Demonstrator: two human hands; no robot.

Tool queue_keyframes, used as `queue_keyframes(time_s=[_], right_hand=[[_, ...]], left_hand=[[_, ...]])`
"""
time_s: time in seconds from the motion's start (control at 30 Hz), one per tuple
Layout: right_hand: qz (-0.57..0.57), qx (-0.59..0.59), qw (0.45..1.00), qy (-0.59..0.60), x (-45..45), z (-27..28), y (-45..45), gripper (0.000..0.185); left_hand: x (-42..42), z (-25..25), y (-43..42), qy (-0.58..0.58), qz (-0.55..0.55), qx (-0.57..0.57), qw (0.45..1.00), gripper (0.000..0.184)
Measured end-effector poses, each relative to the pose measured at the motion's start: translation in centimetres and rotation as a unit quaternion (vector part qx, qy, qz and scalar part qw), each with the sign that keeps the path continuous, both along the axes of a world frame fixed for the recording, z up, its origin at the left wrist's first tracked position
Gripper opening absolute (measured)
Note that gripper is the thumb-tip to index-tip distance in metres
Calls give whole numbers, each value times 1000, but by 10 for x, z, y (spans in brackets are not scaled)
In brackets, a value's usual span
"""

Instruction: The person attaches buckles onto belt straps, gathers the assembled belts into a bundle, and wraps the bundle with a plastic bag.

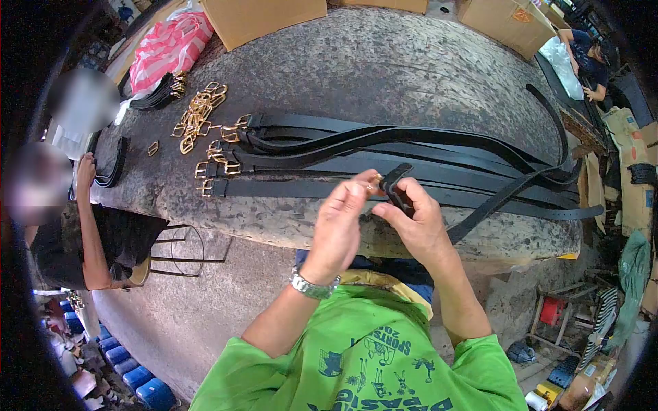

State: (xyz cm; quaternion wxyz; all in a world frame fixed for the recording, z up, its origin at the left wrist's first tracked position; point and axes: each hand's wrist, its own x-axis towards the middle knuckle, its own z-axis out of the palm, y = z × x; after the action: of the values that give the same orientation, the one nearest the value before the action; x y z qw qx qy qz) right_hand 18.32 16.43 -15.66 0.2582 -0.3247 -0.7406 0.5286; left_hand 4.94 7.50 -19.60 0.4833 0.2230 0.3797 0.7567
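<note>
My left hand, with a metal watch on its wrist, pinches at a small gold buckle. My right hand grips the folded end of a black belt just beside that buckle. Both hands are close together above the table's near edge, and the fingers partly hide the buckle. Behind them, several black belts lie side by side across the table, their gold buckles gathered at the left. One strap crosses over the others on the right.
Loose gold buckles are heaped at the left, with a single one nearby. A pink-striped bag and cardboard boxes stand along the far side. One person sits at the left, another at the far right.
</note>
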Motion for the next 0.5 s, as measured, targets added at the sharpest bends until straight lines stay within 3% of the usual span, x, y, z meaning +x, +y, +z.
queue_keyframes(time_s=[0.17, 0.23, 0.43, 0.5], right_hand=[[-44, 38, 998, 4, 3, -12, 5, 23], [-53, 68, 996, -10, 7, -13, 8, 20], [-33, 45, 995, 85, 9, -3, 11, 18], [-30, 38, 998, 49, 17, -1, 11, 18]], left_hand=[[20, 10, -2, -15, -27, 43, 999, 20], [19, 10, -2, 30, -75, 44, 996, 19], [-4, 8, -4, 96, -145, 10, 985, 20], [-6, 7, -5, 100, -137, -2, 986, 22]])
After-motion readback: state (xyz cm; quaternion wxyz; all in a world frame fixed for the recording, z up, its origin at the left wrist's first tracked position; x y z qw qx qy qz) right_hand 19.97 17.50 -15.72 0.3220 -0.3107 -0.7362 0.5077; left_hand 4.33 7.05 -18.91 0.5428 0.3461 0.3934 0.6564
